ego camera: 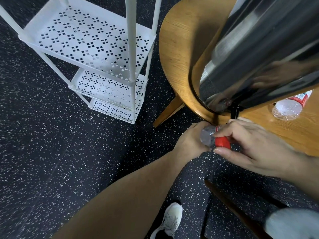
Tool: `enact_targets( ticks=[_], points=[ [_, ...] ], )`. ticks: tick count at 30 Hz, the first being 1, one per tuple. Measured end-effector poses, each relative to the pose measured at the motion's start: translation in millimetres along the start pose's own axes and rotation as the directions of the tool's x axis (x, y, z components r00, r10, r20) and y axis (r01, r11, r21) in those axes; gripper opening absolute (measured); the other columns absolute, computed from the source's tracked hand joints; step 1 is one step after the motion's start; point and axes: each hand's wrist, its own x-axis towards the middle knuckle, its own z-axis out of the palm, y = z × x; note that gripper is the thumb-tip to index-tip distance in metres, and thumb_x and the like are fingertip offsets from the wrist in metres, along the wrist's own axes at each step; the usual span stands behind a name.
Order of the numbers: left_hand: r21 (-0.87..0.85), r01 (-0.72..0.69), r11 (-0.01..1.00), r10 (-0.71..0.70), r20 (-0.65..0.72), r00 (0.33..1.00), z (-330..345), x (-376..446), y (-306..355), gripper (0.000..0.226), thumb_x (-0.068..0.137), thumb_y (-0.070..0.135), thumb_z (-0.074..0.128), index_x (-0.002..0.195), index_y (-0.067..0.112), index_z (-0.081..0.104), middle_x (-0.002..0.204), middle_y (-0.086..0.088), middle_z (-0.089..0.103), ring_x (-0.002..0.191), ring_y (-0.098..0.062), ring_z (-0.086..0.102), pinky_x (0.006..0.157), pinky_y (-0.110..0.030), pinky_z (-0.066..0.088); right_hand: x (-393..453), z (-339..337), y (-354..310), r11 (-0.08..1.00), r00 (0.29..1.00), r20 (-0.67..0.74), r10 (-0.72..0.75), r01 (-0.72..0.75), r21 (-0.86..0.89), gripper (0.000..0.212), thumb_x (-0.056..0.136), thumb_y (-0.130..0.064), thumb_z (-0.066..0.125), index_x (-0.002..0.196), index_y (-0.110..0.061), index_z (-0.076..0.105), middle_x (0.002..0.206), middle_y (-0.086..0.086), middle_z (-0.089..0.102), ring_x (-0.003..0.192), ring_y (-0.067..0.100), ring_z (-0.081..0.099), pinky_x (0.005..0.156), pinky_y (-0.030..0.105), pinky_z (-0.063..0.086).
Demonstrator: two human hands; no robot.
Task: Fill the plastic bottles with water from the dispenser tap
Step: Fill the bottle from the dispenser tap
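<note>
Clear plastic bottle (208, 137) held off the tabletop, just past its front edge, right below the black tap (234, 110). Left hand (189, 140) wraps the bottle body from the left, fingers curled round it. Right hand (255, 145) pinches the red cap (222, 141) between thumb and forefinger, cap sitting at the bottle neck; can't tell if it's threaded on or loose. Tap sticks out from the base of the steel dispenser (262, 49), which stands on the round wooden table (179, 42) near its front edge. Second bottle (288, 107), red-white label, lies on its side on the tabletop right of the tap, close to the dispenser base. White perforated shelf rack (89, 49) stands on the speckled dark floor (43, 144), left of the table. White sneaker (170, 219) at the bottom of the head view
</note>
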Motion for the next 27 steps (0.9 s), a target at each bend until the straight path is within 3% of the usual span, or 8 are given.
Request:
enact_targets(
  ticks=[5, 11, 19, 27],
  points=[
    [-0.008, 0.004, 1.000, -0.004, -0.006, 1.000, 2.4, 3.3, -4.4, 0.045, 0.079, 0.022, 0.078, 0.117, 0.028, 0.053, 0.104, 0.008, 0.057, 0.084, -0.008, 0.057, 0.067, -0.026, 0.043, 0.8, -0.7, -1.0, 1.000, 1.000, 0.012, 0.007, -0.007, 0.020, 0.035, 0.097, -0.056, 0.038, 0.104, -0.023, 0.045, 0.099, -0.038, 0.036, 0.090, -0.013, 0.033, 0.083, 0.012, 0.029],
    [-0.013, 0.000, 1.000, 0.000, -0.010, 1.000, 7.0, 8.2, -10.6, 0.045, 0.079, 0.025, 0.079, 0.115, 0.030, 0.054, 0.104, 0.007, 0.062, 0.087, -0.011, 0.062, 0.072, -0.030, 0.052, 0.6, -0.9, -1.6, 0.999, 1.000, 0.013, 0.020, -0.020, 0.038, 0.036, 0.097, -0.056, 0.038, 0.104, -0.022, 0.046, 0.098, -0.039, 0.033, 0.091, -0.013, 0.035, 0.084, 0.013, 0.030],
    [-0.003, -0.019, 1.000, 0.019, -0.019, 1.000, 11.3, 13.3, -17.7, 0.040, 0.078, 0.027, 0.079, 0.108, 0.034, 0.053, 0.097, 0.009, 0.062, 0.080, -0.008, 0.060, 0.063, -0.025, 0.044, 2.3, -2.2, -4.3, 0.997, 0.998, 0.028, 0.048, -0.049, 0.056, 0.035, 0.097, -0.056, 0.038, 0.105, -0.022, 0.046, 0.096, -0.039, 0.033, 0.091, -0.015, 0.033, 0.087, 0.006, 0.027],
    [0.021, -0.037, 0.999, 0.037, -0.021, 0.999, 15.7, 18.7, -24.1, 0.042, 0.077, 0.032, 0.079, 0.110, 0.032, 0.054, 0.099, 0.005, 0.063, 0.080, -0.011, 0.061, 0.070, -0.033, 0.055, 2.1, -3.2, -7.5, 0.990, 0.994, 0.048, 0.095, -0.099, 0.098, 0.040, 0.097, -0.059, 0.034, 0.104, -0.023, 0.047, 0.103, -0.040, 0.036, 0.094, -0.019, 0.038, 0.092, -0.002, 0.027]
  ],
)
